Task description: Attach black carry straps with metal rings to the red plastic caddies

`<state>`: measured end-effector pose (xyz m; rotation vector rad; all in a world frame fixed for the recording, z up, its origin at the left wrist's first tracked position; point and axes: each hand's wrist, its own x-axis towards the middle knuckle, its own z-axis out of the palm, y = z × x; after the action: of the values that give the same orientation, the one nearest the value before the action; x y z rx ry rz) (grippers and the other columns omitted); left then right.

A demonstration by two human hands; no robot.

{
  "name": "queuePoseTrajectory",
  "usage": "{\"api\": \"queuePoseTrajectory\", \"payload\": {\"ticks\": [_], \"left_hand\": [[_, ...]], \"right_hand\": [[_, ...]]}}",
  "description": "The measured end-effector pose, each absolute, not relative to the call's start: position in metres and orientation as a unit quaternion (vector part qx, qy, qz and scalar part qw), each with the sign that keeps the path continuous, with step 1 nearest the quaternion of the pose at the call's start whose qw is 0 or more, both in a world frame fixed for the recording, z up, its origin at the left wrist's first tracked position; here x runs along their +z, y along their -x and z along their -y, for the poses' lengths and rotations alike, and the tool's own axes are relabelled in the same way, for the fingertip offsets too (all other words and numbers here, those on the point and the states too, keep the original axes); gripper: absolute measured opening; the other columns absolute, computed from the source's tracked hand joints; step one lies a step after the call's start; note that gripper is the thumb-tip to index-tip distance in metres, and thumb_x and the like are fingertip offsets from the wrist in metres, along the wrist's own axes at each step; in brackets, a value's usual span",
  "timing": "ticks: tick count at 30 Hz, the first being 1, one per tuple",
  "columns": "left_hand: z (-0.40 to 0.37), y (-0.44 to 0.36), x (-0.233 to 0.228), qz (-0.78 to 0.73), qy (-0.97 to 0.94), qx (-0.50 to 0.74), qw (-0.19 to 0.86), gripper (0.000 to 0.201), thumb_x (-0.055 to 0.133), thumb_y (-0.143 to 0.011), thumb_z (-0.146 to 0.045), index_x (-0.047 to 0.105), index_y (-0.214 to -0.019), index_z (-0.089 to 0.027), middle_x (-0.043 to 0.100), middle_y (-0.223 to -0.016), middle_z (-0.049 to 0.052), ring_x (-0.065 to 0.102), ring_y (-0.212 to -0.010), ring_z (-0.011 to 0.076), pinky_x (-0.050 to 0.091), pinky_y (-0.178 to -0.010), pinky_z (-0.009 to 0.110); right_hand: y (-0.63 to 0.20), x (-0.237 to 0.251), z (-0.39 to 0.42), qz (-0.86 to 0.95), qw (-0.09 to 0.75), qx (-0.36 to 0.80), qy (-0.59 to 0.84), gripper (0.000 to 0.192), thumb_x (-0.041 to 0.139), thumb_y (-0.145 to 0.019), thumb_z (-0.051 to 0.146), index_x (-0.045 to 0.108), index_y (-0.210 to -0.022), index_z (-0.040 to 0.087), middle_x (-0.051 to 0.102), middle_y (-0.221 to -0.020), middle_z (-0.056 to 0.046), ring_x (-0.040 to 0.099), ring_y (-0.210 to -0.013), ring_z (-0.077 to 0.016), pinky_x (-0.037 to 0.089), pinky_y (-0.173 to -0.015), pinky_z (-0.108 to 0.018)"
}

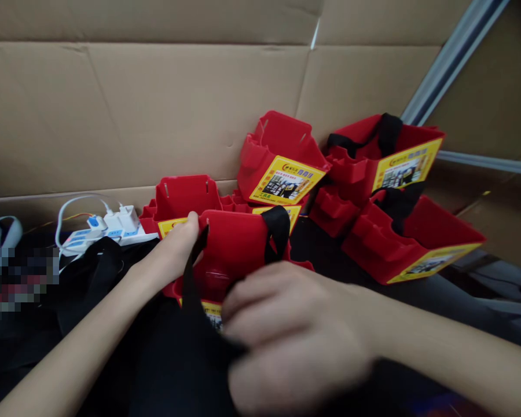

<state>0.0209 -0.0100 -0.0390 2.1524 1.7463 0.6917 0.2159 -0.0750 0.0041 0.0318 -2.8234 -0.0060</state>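
Observation:
My left hand (173, 249) grips the left top edge of a red plastic holder (234, 249) with a yellow label, right in front of me. A black strap (190, 278) runs from that edge down toward my right hand (295, 336), which is closed on the strap's lower end, blurred. Another loop of the black strap (278, 229) hangs over the holder's right top edge. Black fabric (165, 359) lies under both hands.
More red holders with yellow labels lie behind and to the right: one (182, 197), another tilted (282, 156), two with black straps (382, 156) (412, 237). A white power strip with chargers (108, 229) sits left. Cardboard walls (156, 104) close the back.

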Motion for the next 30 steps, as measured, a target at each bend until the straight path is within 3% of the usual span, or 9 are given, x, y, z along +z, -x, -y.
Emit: {"api": "queuePoseTrajectory", "payload": {"ticks": [4,7,10,13,16,20,23,25,30], "left_hand": [[0.007,-0.023,-0.038,-0.619,-0.756,0.191,0.098,0.023,0.042,-0.075,-0.007,0.045,-0.097,-0.013,0.064,-0.089,0.016,0.063,-0.086,0.0279,0.046,-0.068,0.033],[0.004,-0.024,-0.035,-0.618,-0.764,0.165,0.081,0.022,0.044,-0.075,-0.008,0.044,-0.097,-0.012,0.063,-0.089,0.017,0.063,-0.087,0.0291,0.046,-0.068,0.034],[0.003,-0.023,-0.034,-0.618,-0.769,0.150,0.070,0.020,0.043,-0.076,-0.009,0.044,-0.096,-0.013,0.064,-0.082,0.014,0.063,-0.083,0.0270,0.046,-0.067,0.033],[0.003,-0.022,-0.036,-0.619,-0.770,0.142,0.060,0.021,0.042,-0.076,-0.009,0.045,-0.096,-0.013,0.063,-0.078,0.012,0.064,-0.080,0.0252,0.046,-0.067,0.032],[0.002,-0.021,-0.037,-0.619,-0.770,0.141,0.054,0.023,0.041,-0.076,-0.008,0.045,-0.098,-0.013,0.063,-0.079,0.012,0.064,-0.080,0.0249,0.046,-0.067,0.032],[0.002,-0.023,-0.036,-0.621,-0.770,0.138,0.050,0.024,0.041,-0.076,-0.009,0.045,-0.100,-0.011,0.064,-0.079,0.013,0.064,-0.077,0.0255,0.045,-0.066,0.032],[0.005,-0.024,-0.034,-0.613,-0.778,0.133,0.045,0.026,0.041,-0.076,-0.010,0.045,-0.102,-0.010,0.064,-0.083,0.015,0.064,-0.082,0.0270,0.045,-0.067,0.033],[0.006,-0.022,-0.032,-0.606,-0.784,0.127,0.042,0.026,0.041,-0.077,-0.010,0.044,-0.103,-0.010,0.064,-0.088,0.017,0.063,-0.085,0.0280,0.045,-0.067,0.032],[0.001,-0.011,-0.030,-0.601,-0.790,0.111,0.041,0.021,0.042,-0.079,-0.013,0.045,-0.100,-0.013,0.064,-0.087,0.014,0.064,-0.082,0.0268,0.045,-0.066,0.032]], "right_hand": [[-0.232,0.000,0.091,0.981,0.182,-0.039,0.051,0.025,0.039,-0.092,0.020,0.062,-0.103,0.023,0.063,-0.102,0.000,0.056,-0.097,-0.0104,0.044,-0.083,-0.021],[-0.243,-0.007,0.071,0.917,0.238,-0.164,0.275,0.032,0.049,-0.087,0.026,0.055,-0.117,0.016,0.056,-0.116,-0.012,0.051,-0.109,-0.0224,0.043,-0.092,-0.037],[-0.252,-0.010,0.043,0.832,0.250,-0.196,0.454,0.040,0.054,-0.083,0.027,0.054,-0.119,0.008,0.053,-0.117,-0.020,0.053,-0.105,-0.0296,0.047,-0.086,-0.044],[-0.257,0.000,0.029,0.832,0.237,-0.128,0.485,0.025,0.053,-0.082,0.017,0.064,-0.104,0.013,0.064,-0.100,-0.011,0.062,-0.089,-0.0227,0.051,-0.081,-0.038],[-0.262,0.017,0.028,0.815,0.289,-0.061,0.498,0.017,0.056,-0.079,0.018,0.069,-0.090,0.018,0.069,-0.091,-0.005,0.064,-0.088,-0.0212,0.050,-0.086,-0.039],[-0.280,0.030,0.024,0.726,0.419,0.142,0.527,0.019,0.064,-0.074,0.026,0.071,-0.089,0.017,0.070,-0.083,-0.004,0.066,-0.075,-0.0188,0.055,-0.074,-0.035],[-0.296,0.027,0.017,0.667,0.450,0.251,0.538,0.026,0.067,-0.071,0.028,0.070,-0.093,0.015,0.070,-0.081,-0.006,0.064,-0.064,-0.0141,0.054,-0.060,-0.027],[-0.307,0.024,0.016,0.672,0.430,0.234,0.556,0.027,0.065,-0.073,0.032,0.070,-0.093,0.014,0.070,-0.082,-0.008,0.062,-0.062,-0.0125,0.051,-0.058,-0.025],[-0.337,0.020,0.020,0.701,0.384,0.042,0.599,0.029,0.056,-0.079,0.036,0.072,-0.084,0.013,0.070,-0.080,-0.009,0.063,-0.069,-0.0151,0.048,-0.061,-0.026]]}}
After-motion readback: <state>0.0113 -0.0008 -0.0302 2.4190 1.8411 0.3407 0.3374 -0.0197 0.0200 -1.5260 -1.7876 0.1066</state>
